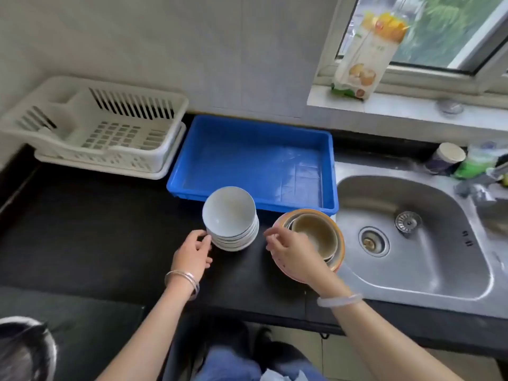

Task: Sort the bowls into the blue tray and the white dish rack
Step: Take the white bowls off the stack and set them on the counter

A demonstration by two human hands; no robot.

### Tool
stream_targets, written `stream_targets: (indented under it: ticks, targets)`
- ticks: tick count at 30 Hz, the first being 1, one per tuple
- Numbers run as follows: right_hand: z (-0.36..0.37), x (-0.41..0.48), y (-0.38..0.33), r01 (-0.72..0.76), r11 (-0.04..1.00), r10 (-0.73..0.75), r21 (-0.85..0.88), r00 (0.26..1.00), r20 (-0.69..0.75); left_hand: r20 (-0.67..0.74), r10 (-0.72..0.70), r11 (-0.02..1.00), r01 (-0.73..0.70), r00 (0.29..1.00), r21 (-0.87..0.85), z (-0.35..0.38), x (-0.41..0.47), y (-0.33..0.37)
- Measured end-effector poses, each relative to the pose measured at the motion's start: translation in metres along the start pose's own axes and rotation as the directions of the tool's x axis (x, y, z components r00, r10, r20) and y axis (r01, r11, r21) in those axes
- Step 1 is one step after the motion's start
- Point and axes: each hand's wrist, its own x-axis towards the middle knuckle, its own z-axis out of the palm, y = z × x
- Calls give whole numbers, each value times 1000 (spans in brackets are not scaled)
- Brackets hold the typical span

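White bowls (229,215) stacked at blue tray's (247,155) six o'clock; tan bowls (316,233), perhaps three, nested at five; white dish rack (132,104) at nine.

Daylight from window (428,31) upper right; scene evenly bright and soft. Pale glare patches on blue tray (247,149) floor and steel sink (412,257) basin. Black countertop (96,229) dark, little detail. Faint soft shadow beside white bowl stack (231,218). Wide-angle bending: wall, sink rim, window frame curve toward edges. Mild overall softness; corners blurred; right hand (291,251) fingertips slightly smeared.
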Motion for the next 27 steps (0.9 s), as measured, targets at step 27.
stream_targets:
  ticks: [27]
  targets:
    - [10, 69, -69, -259, 891, 75, -372, 894, -441, 136, 51, 996, -41, 989, -80, -18, 71, 15]
